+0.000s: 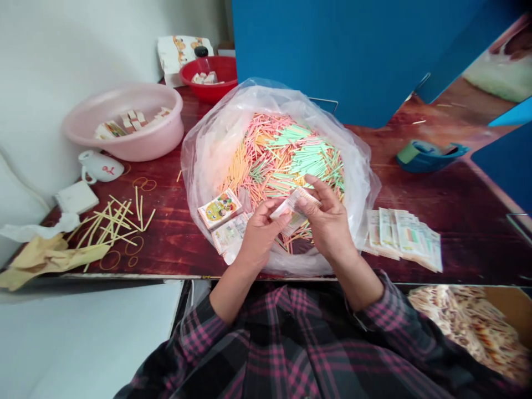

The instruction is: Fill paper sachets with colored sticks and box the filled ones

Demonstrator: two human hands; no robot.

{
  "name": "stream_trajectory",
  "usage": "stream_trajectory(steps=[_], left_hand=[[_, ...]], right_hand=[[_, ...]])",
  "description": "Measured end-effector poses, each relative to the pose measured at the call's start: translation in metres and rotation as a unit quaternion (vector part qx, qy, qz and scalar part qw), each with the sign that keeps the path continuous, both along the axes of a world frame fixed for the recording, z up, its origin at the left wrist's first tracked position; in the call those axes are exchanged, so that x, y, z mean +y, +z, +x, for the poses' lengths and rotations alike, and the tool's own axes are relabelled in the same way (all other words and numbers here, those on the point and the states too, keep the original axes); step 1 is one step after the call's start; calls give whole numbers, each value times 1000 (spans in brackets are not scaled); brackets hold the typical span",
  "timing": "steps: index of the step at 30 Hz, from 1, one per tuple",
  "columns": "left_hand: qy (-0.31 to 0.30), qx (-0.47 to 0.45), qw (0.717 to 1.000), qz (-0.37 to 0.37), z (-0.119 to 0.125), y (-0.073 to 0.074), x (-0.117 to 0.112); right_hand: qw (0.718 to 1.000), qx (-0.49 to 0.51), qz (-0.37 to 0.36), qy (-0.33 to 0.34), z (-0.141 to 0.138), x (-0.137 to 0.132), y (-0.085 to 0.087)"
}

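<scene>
A small printed clear packet [293,209] is held between my two hands over a wide container lined with a clear plastic bag [359,194]. My left hand [264,230] pinches its left side. My right hand [330,219] grips the right side with the thumb on top, other fingers partly extended. Inside the bag lie many short thin sticks [266,160] in pink, orange and mint green. Left of my left hand, a stack of colourful printed packets [220,208] rests on the bag's edge, beside more clear packets [230,238]. Overlapping filled packets [409,235] lie on the table at right.
A pink basin [166,136] and a red basin [226,88] hold small packets. A white mug [103,168] lies tipped near loose yellow sticks [116,221] and rubber bands. A blue basket [432,160] stands at right; a blue panel [316,50] rises behind.
</scene>
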State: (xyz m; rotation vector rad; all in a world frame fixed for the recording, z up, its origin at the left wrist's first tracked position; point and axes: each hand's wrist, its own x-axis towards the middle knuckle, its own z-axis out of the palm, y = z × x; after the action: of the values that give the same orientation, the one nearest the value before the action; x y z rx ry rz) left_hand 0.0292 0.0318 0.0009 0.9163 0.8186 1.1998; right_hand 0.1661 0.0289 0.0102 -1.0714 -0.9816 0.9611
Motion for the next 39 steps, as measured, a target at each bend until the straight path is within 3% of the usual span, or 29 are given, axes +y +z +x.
stream_trajectory(steps=[5,10,16,20,24,28,31,35,39], left_hand=[[32,46,998,33,2,-3,-2],[-3,187,981,44,-4,-6,-2],[-93,188,975,70,-11,-5,1],[-109,322,930,140,-7,6,-2],[-49,364,912,181,-16,21,-5],[34,419,882,213,-51,28,-9],[74,477,840,248,-78,22,-15],[80,565,764,301,-95,4,-20],[54,666,682,298,-93,-10,-17]], right_hand=[[1000,-11,-12,0,-3,-6,-4],[998,-63,19,22,-4,-9,-3],[994,-85,-29,56,7,-16,3],[989,-142,-24,21,20,-29,7],[979,-180,-26,-90,66,-48,14],[930,-268,-41,-249,139,-65,12],[862,-405,-90,-291,180,-69,-7],[783,-558,-88,-259,201,-69,-32],[751,-584,-17,-308,199,-73,-25]])
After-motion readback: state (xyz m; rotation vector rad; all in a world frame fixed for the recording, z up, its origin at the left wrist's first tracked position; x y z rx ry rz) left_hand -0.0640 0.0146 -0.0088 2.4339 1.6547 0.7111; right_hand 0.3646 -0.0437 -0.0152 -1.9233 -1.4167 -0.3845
